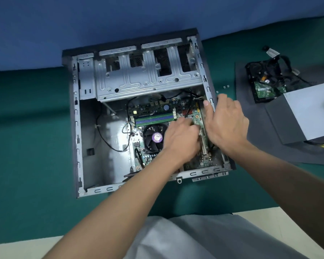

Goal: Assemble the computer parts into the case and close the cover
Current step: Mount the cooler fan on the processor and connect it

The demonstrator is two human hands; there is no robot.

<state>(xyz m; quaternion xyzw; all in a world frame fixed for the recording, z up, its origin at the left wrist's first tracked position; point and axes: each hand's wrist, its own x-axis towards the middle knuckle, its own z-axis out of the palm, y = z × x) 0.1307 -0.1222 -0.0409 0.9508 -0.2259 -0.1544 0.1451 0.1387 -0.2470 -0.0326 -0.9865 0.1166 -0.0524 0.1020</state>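
**Q:** Which step is in hand?

**A:** Probably seating the motherboard (157, 109), which lies in the 3 o'clock half of the case (77, 128). The left grip (181, 137) bears on it beside the fan (153, 137); whether it pinches anything cannot be told. The right grip (226, 124), fingers straight, rests on the 3 o'clock wall.

**Q:** Next move?

**A:** Fetching the hard drive (266, 86) and power supply (310, 113), both lying outside at 2 o'clock.

Bare left hand (181, 139), right hand (227, 126), grey garment (195, 238)
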